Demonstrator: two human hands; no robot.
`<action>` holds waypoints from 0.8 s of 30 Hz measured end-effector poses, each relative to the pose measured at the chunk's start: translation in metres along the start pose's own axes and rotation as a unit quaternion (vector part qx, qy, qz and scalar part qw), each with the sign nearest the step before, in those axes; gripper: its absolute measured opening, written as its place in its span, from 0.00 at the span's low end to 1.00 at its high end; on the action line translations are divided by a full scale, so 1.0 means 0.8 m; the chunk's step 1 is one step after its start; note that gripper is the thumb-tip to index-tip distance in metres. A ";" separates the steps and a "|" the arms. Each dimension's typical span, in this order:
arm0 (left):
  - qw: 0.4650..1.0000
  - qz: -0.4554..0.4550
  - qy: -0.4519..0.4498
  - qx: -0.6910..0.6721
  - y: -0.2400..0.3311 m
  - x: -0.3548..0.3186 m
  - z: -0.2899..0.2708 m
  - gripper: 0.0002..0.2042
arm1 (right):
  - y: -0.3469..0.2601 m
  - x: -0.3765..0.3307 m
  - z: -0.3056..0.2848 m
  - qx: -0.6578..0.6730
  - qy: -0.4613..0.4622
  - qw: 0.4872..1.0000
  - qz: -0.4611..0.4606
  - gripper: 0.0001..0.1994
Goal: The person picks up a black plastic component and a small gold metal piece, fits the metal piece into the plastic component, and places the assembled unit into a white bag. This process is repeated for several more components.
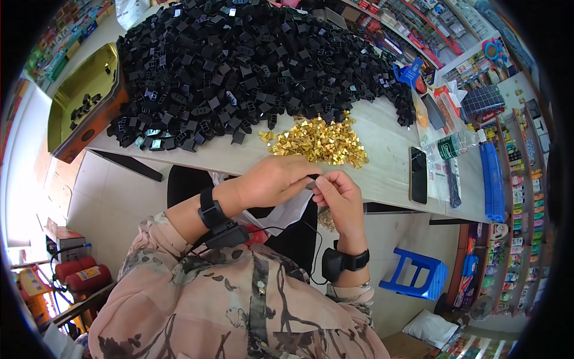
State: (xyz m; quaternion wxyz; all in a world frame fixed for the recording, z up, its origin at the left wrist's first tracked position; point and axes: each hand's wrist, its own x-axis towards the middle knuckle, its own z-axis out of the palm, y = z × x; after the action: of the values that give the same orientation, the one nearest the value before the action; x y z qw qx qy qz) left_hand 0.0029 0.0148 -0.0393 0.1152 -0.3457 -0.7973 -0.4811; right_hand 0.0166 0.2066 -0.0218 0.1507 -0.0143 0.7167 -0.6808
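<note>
The left hand and right hand are pinching together on one small black plastic piece near the gold clips.

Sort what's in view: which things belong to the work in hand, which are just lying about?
In use:
left hand and right hand, pinching a small black part between them
heap of black plastic parts
pile of gold metal clips

Lying about:
black phone
blue plastic stool
tin tray
red gas cylinders
</note>
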 end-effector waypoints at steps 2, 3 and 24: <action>1.000 0.008 0.007 -0.016 -0.001 0.001 -0.001 0.11 | -0.002 0.001 -0.001 0.004 -0.012 1.000 0.009 0.08; 1.000 0.020 0.015 -0.018 -0.001 0.001 -0.001 0.11 | -0.002 0.001 -0.001 0.008 -0.016 1.000 0.005 0.08; 0.937 -0.165 0.104 -0.289 -0.012 0.006 0.005 0.09 | 0.000 0.023 -0.023 -0.361 0.138 0.899 -0.205 0.07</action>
State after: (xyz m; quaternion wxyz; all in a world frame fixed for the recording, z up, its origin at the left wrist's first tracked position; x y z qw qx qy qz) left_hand -0.0064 0.0173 -0.0451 0.0112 -0.1755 -0.6532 -0.7365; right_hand -0.0055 0.2201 -0.0250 -0.1082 -0.1202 0.9083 -0.3858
